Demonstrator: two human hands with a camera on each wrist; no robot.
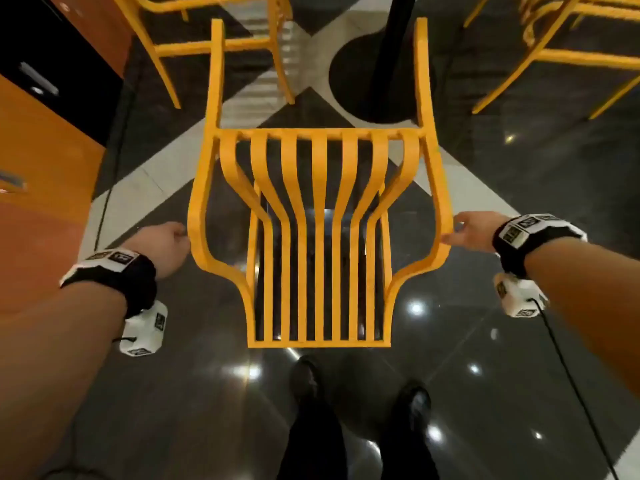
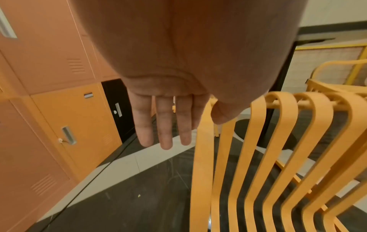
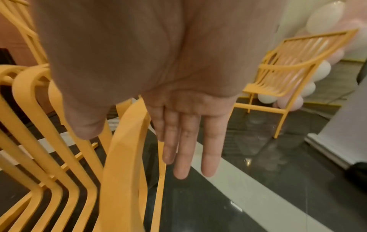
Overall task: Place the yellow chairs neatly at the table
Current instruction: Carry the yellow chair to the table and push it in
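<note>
A yellow slatted armchair (image 1: 320, 202) stands on the dark floor in front of me, its back towards me and its front legs towards the black table pedestal (image 1: 374, 81). My left hand (image 1: 173, 242) is at its left armrest and my right hand (image 1: 464, 232) at its right armrest. In the left wrist view the armrest (image 2: 202, 141) runs between thumb and straight fingers (image 2: 164, 133). The right wrist view shows the same: armrest (image 3: 127, 149) between thumb and straight, downward-pointing fingers (image 3: 210, 149).
Two more yellow chairs stand beyond, one far left (image 1: 214, 36) and one far right (image 1: 571, 46). Orange lockers (image 1: 41, 168) line the left side. My shoes (image 1: 304, 379) are just behind the chair. White balloons (image 3: 321, 18) hang behind a chair (image 3: 294, 62) on the right.
</note>
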